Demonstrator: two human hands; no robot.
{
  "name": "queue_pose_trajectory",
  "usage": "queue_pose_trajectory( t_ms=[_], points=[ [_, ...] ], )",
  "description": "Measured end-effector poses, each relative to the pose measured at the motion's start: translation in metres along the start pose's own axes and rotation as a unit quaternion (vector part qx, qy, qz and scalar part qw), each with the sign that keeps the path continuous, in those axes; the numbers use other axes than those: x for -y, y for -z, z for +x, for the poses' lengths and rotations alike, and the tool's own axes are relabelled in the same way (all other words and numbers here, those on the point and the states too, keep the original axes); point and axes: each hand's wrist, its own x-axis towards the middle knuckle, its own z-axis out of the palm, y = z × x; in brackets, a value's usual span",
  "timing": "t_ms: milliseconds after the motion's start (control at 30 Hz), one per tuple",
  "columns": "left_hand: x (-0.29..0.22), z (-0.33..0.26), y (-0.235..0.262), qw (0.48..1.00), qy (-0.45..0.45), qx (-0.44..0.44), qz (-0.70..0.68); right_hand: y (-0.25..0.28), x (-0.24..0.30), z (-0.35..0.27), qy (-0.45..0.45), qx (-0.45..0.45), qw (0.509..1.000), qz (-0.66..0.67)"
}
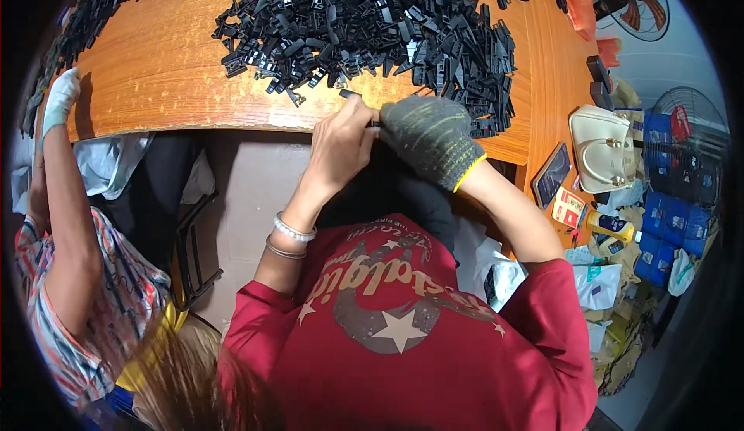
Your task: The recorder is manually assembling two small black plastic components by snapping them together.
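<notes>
My bare left hand (pixel 341 138) and my right hand (pixel 428 137), in a dark knit glove with a yellow cuff, meet at the table's front edge. Both are closed, fingers pinched around a small black clip-like piece (pixel 375 124) that shows between them. Another dark end (pixel 349 93) sticks out above my left fingers; whether it belongs to the same piece I cannot tell. Just beyond lies a large heap of black plastic clips (pixel 341 32), some with shiny metal parts. One loose clip (pixel 295 97) rests at the heap's near edge.
The wooden table (pixel 155 59) carries more black pieces (pixel 108 1) at far left. A co-worker's white-gloved hand (pixel 62 96) is at its left edge. On the right are a phone-like dark tablet (pixel 552 174), a cream handbag (pixel 603 148), a yellow bottle (pixel 611 225) and a fan (pixel 632 1).
</notes>
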Motion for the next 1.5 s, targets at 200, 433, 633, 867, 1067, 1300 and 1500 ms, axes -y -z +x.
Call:
queue_pose_trajectory(
  t_ms=[200, 433, 633, 867, 1067, 1300, 1500],
  points=[
    [-0.017, -0.005, 0.022, 0.928, 0.248, 0.107, -0.257, 0.0, 0.013, -0.038, -0.093, -0.196, 0.882, 0.419],
    [-0.014, -0.006, 0.012, 0.785, 0.281, 0.079, -0.546, 0.005, 0.009, -0.058, -0.188, -0.118, 0.752, 0.62],
    [-0.031, 0.0, -0.002, 0.846, 0.298, 0.067, -0.437, -0.007, 0.002, -0.059, -0.139, -0.17, 0.795, 0.566],
    [-0.019, 0.025, -0.043, 0.99, 0.015, -0.133, 0.052, -0.008, 0.006, -0.071, -0.218, -0.311, 0.83, 0.409],
    [-0.021, 0.021, -0.045, 0.989, 0.113, -0.069, -0.061, -0.022, 0.009, -0.075, -0.269, -0.309, 0.673, 0.616],
    [-0.039, 0.002, -0.015, 0.921, 0.232, 0.058, -0.308, -0.013, 0.011, -0.054, -0.3, -0.174, 0.727, 0.592],
    [-0.023, 0.024, 0.018, 0.995, 0.021, -0.004, 0.098, 0.007, 0.008, -0.049, -0.345, -0.065, 0.737, 0.577]
  ],
)
